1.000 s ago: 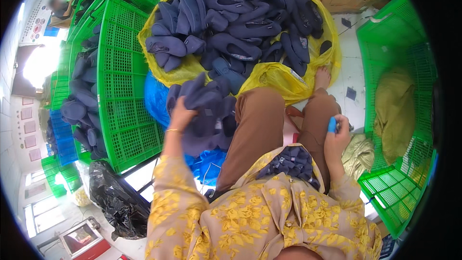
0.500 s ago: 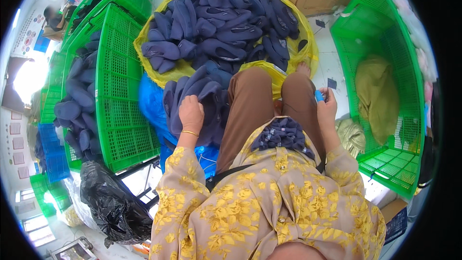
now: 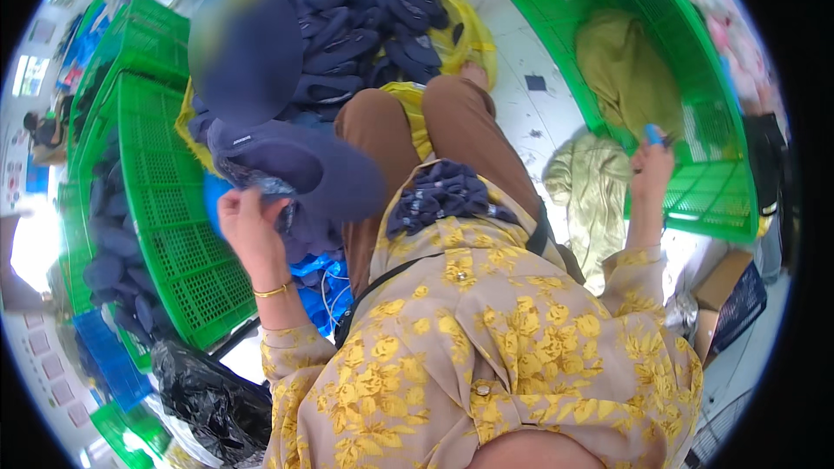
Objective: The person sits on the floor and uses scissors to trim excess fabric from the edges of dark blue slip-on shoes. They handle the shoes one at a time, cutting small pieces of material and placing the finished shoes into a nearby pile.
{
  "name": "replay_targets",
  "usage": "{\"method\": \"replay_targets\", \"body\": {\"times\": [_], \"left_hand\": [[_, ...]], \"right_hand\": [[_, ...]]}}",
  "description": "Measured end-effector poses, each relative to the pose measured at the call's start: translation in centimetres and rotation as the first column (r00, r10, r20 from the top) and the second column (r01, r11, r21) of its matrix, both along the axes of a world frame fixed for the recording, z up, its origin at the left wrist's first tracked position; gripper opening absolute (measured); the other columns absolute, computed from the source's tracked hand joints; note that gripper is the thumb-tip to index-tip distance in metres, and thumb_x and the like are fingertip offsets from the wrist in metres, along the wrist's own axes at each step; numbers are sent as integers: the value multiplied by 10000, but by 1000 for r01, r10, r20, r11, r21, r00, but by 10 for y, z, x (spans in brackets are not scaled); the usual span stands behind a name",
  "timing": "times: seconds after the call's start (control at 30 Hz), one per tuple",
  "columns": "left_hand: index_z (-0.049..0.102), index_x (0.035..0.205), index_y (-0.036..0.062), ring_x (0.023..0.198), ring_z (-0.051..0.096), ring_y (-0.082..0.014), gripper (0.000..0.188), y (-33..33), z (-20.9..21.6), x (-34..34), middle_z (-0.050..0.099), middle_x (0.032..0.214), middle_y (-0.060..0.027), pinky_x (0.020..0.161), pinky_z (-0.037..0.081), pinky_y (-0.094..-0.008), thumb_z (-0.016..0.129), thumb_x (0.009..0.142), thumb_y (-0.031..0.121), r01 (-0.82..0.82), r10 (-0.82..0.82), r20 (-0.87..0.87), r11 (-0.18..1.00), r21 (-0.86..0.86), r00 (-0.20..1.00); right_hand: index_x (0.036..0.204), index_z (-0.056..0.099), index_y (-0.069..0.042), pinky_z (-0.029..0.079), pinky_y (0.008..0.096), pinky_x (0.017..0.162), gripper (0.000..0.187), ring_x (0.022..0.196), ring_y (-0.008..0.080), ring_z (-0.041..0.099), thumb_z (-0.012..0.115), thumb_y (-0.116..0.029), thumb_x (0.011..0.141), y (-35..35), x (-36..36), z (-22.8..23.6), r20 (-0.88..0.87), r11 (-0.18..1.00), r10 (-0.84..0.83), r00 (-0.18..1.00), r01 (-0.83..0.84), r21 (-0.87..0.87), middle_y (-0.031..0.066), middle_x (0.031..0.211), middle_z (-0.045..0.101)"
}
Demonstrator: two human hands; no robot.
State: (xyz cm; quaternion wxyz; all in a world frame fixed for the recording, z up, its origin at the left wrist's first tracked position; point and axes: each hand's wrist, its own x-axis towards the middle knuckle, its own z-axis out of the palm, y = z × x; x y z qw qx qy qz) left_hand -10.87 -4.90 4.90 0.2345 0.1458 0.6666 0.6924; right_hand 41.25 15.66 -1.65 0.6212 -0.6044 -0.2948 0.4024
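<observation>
The left hand (image 3: 252, 224) pinches the near edge of a dark blue shoe (image 3: 343, 178), which is held up over the left thigh, beside a tall green crate (image 3: 169, 208); beyond it, a yellow bag (image 3: 480, 39) holds a heap of similar shoes (image 3: 343, 48); the right hand (image 3: 651, 169), fingers curled, one in a blue cover (image 3: 652, 134), is raised near another green crate (image 3: 717, 148), and I cannot tell whether it grips something small; dark scraps (image 3: 445, 200) lie in the lap.
</observation>
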Motion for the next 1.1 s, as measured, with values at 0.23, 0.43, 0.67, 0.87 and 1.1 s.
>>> {"method": "replay_targets", "body": {"times": [0.23,0.43,0.67,0.87,1.1], "left_hand": [[460,925,-12,821,657,-242,164,46,-73,85,594,881,-123,750,604,-380,606,849,-24,266,-259,529,962,64,808],[494,876,16,591,616,-169,208,65,-59,100,610,774,-100,479,526,-283,642,887,162,423,-292,450,878,-223,844],[567,657,52,522,497,-61,314,57,-48,90,593,630,-24,489,393,-210,619,927,205,473,-518,2,780,-410,856],[686,985,-18,830,618,-133,169,43,-68,85,676,913,-58,765,485,-252,638,907,125,678,-751,-286,660,-323,595],[668,1019,-17,688,586,-143,196,70,-71,107,650,841,-82,668,473,-258,667,866,105,644,-897,-258,439,-626,360]], "right_hand": [[1027,591,-70,253,225,437,140,500,42,326,531,-88,902,-37,17,44,229,984,-170,959,155,83,-43,678,440],[1020,645,-93,426,236,598,156,663,60,494,654,-132,869,-79,-107,-9,402,749,651,644,-631,-202,-21,799,595],[1196,595,54,485,390,859,612,981,298,653,701,-419,823,-42,-184,-12,245,322,945,215,-734,-598,212,1028,672],[1059,643,58,470,311,826,393,920,155,602,700,-266,844,-2,-188,-19,-31,541,799,601,-740,-398,88,1011,671],[1044,585,-1,480,326,766,357,798,214,620,672,-302,874,-19,-180,-21,432,728,686,586,-575,-375,105,884,654]]}}
